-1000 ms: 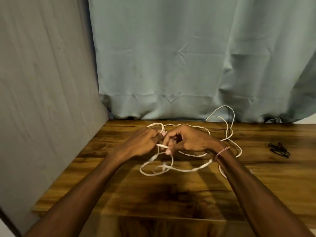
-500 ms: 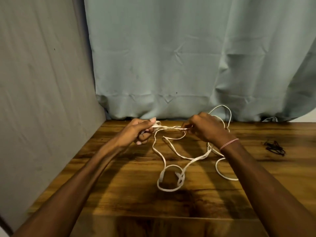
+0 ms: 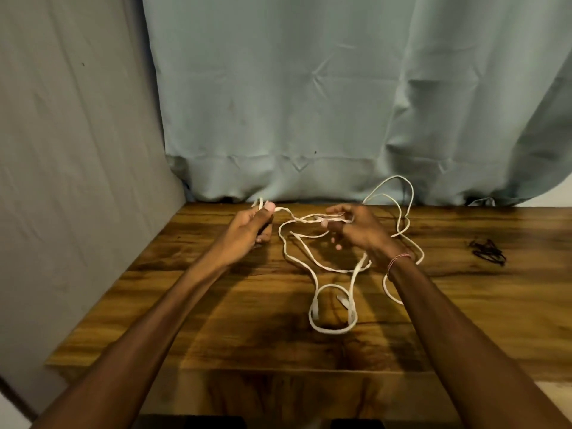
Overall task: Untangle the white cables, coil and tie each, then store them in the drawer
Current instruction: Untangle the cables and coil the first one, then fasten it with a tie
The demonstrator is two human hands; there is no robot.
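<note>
Clearly, both hands are raised above the table [image 3: 216, 320] and the white cables [image 3: 315, 270] hang between them. The left hand [image 3: 247, 230] is closed, and its thumb presses one cable end against the fingers, near the back edge of the table. The right hand [image 3: 359, 230] is half open; the thumb and first finger pinch a twisted part of the cables, while the other fingers are spread downward. Between the two hands a short stretch of cable runs almost straight. From there the loops fall to the wood and make a small ring with two plugs [image 3: 343, 300] lying inside it, near the middle of the table. More loops rise behind the right hand against the curtain [image 3: 309, 103], and one loop lies beside the right wrist, which wears a thin bracelet [image 3: 397, 261]. Some dark ties [image 3: 489, 252] lie well apart on the right side of the table. No drawer or other container can be seen, so the cables are all on or above the table.
</note>
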